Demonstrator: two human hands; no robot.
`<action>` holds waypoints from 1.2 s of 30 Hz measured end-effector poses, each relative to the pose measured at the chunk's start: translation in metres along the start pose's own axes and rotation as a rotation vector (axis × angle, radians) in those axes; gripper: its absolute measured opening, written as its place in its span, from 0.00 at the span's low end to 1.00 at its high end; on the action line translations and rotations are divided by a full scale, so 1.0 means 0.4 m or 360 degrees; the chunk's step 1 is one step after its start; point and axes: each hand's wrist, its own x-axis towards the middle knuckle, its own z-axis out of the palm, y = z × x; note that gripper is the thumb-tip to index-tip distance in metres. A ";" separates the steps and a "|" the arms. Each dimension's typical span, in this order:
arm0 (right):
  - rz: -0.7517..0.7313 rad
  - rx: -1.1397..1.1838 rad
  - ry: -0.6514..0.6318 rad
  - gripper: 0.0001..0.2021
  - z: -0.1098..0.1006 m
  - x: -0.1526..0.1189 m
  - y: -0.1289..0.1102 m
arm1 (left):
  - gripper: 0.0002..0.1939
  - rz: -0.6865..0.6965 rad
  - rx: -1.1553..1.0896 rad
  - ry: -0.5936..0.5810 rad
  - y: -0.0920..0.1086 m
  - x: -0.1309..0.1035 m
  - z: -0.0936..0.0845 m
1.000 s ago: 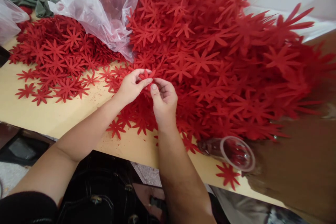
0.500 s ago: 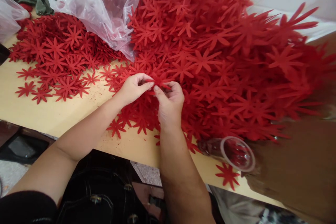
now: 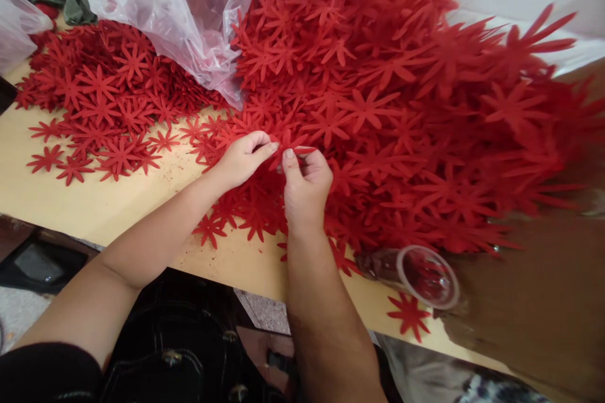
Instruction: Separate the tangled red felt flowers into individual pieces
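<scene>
Between my two hands is a red star-shaped petal piece (image 3: 289,140), its narrow petals spreading out past my fingertips. My left hand (image 3: 249,154) pinches it from the left with thumb and forefinger. From the right, my right hand (image 3: 307,179) grips it, the thumb on top and the other fingers curled beneath. Part of the piece is hidden behind the fingers. Right behind and around both hands rises a large heap of matching red petal pieces (image 3: 368,110).
A lower pile of red petal pieces (image 3: 99,94) lies at left. A clear plastic bag (image 3: 189,19) stands between the piles. A clear plastic cup (image 3: 428,277) lies on its side at the table's (image 3: 142,201) right front, near one loose petal piece (image 3: 409,316) and brown cardboard (image 3: 534,302).
My right thumb has shifted slightly up and right on the petal piece, and the piece has turned a little between my fingers. The piles and cup look unchanged.
</scene>
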 end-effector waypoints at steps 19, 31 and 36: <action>0.0029 -0.0048 -0.0141 0.19 0.003 -0.001 -0.022 | 0.11 0.0013 -0.0190 0.0122 -0.014 0.004 0.004; 0.0082 0.0045 0.0004 0.19 -0.021 0.018 0.002 | 0.06 -0.0211 -0.0366 0.0583 -0.008 0.023 -0.047; 0.0070 0.0013 -0.0036 0.19 -0.024 0.018 -0.001 | 0.04 -0.0304 -0.0526 0.0528 -0.006 0.021 -0.053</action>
